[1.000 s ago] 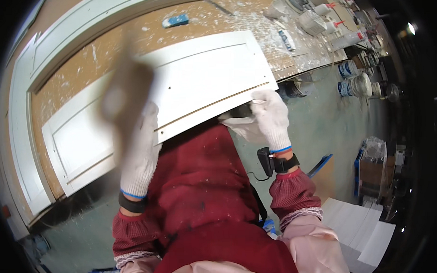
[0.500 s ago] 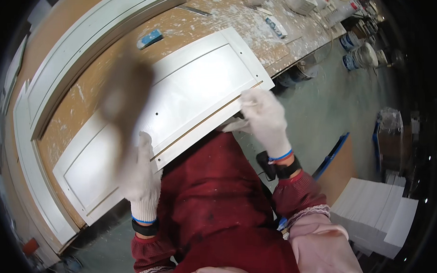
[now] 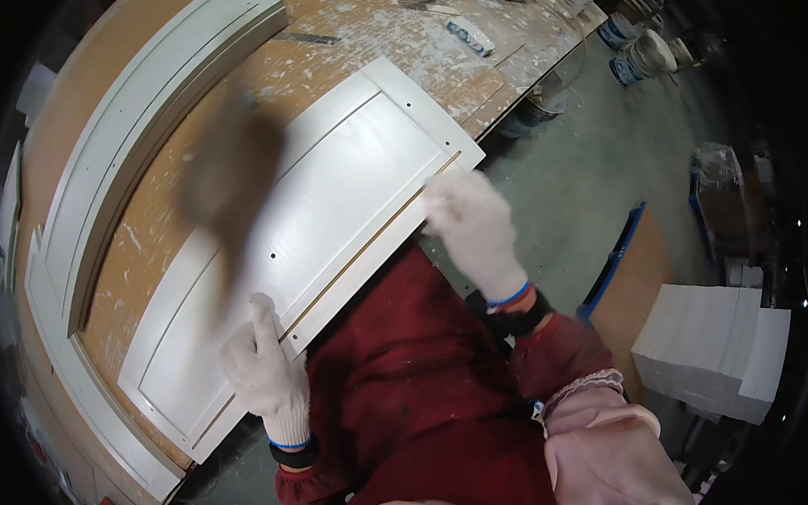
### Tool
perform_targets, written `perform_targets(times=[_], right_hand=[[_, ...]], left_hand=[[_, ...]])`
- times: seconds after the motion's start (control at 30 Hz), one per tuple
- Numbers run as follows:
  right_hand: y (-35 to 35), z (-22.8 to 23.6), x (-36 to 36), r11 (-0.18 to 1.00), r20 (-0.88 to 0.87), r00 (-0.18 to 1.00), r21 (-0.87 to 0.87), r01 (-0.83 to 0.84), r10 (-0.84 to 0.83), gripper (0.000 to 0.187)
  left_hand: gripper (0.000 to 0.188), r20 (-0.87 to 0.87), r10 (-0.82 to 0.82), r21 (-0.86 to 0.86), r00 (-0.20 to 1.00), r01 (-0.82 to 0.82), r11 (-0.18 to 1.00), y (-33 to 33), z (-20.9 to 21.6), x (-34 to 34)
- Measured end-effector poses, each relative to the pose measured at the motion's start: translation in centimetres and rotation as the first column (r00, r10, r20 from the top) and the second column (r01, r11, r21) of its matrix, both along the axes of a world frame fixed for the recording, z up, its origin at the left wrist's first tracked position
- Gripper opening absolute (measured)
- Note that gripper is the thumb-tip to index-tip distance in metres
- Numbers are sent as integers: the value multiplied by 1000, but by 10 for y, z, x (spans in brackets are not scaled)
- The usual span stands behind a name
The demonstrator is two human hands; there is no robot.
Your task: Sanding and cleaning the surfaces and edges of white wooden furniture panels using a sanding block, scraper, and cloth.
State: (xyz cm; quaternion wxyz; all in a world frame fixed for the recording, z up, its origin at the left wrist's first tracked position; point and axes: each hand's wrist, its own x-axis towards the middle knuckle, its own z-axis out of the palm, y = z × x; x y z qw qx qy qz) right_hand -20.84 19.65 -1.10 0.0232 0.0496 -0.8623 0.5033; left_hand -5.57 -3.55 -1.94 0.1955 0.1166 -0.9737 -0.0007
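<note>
A white panelled cabinet door point(image 3: 356, 165) lies flat on the workbench point(image 3: 326, 68), its near edge against my red apron. My left hand point(image 3: 261, 369), in a white knit glove, is shut on the handle of a dark brown tool point(image 3: 228, 178) that is blurred by motion over the door's left half; it may be a brush. My gloved right hand point(image 3: 470, 219) rests on the door's near right edge, fingers curled on the rim close to the corner.
Long curved white frame pieces point(image 3: 142, 128) lie along the bench's far left side. The paint-spattered bench top holds a small blue and white packet point(image 3: 469, 38). Buckets point(image 3: 646, 53) stand on the floor at top right. White boards point(image 3: 719, 348) are stacked at right, beside a blue-edged board point(image 3: 613, 258).
The view has swung, so the door now sits more upright in the picture. My left hand with the blurred tool has dropped toward the near edge. My right hand stays at the door's right edge.
</note>
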Motion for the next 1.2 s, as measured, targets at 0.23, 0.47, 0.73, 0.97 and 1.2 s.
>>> perform_targets(times=[0.23, 0.47, 0.73, 0.97, 1.2], right_hand=[[-14, 8, 11, 985, -103, 995, 170, -1, 19, 13], [-22, 9, 25, 934, -200, 961, 339, -113, 189, 15], [2, -6, -6, 998, -84, 996, -57, 33, -38, 14], [-13, 5, 8, 987, -207, 977, 163, -15, 49, 10], [-22, 5, 32, 939, -27, 967, 243, -241, 255, 13]], left_hand=[[81, 43, 37, 30, 998, -38, 999, -4, -5, 4], [62, 285, 98, 315, 954, -190, 930, -16, -16, 7], [61, -155, 6, -20, 988, -10, 1000, -1, -6, -5], [63, -8, -5, 83, 1000, 5, 997, -3, 0, 0], [63, -12, 26, 81, 1000, -25, 996, -1, -3, 3]])
